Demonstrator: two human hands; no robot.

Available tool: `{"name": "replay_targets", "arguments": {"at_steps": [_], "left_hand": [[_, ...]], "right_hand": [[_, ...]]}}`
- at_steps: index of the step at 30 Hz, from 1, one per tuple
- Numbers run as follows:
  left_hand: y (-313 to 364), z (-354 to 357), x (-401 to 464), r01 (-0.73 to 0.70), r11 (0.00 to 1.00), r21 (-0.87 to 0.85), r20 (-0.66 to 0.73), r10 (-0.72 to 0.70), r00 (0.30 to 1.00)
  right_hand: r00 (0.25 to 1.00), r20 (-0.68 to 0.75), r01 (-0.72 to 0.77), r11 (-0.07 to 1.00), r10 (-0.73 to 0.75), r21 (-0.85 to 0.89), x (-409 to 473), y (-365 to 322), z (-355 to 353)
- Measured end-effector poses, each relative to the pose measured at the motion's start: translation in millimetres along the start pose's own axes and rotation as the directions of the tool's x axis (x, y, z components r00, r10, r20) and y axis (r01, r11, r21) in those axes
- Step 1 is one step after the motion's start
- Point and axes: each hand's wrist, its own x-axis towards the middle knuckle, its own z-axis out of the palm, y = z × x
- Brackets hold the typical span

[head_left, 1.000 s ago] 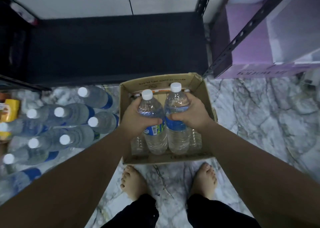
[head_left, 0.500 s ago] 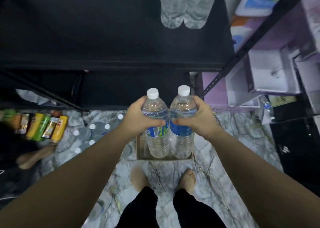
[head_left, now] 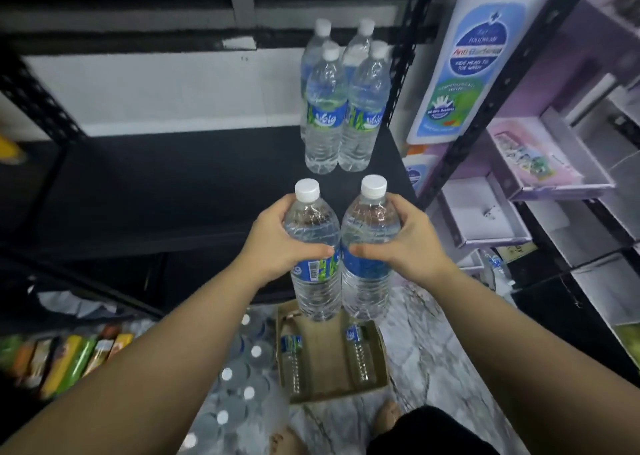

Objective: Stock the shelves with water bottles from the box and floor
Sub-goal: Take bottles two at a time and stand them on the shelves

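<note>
Bottles stand upright side by side in the air, touching each other, in front of the dark shelf (head_left: 194, 191) and above the cardboard box (head_left: 332, 382). The left bottle (head_left: 313, 247) sits in the left hand (head_left: 280, 243), fingers curled round its far side and thumb across its front; the right bottle (head_left: 369, 243) is gripped likewise by the right hand (head_left: 401, 243). On the shelf beyond them stands a cluster of four bottles (head_left: 341, 101). Two more bottles (head_left: 358, 357) remain in the box, and further capped bottles (head_left: 239, 378) lie on the floor left of it.
</note>
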Motion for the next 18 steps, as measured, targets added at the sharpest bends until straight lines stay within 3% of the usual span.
{"name": "replay_targets", "arguments": {"at_steps": [10,18], "left_hand": [[51.1,-4.3,93.7,-0.082,0.996,0.034,-0.066,0.084,0.994],[56.3,2.9,153.5,-0.053,0.996,0.069,-0.147,0.062,0.987]], "right_hand": [[0.992,0.016,0.123,0.992,-0.122,-0.043,107.2,-25.1,-29.4],[0.993,-0.001,0.119,0.99,-0.12,-0.072,174.5,-9.1,-40.9]]}}
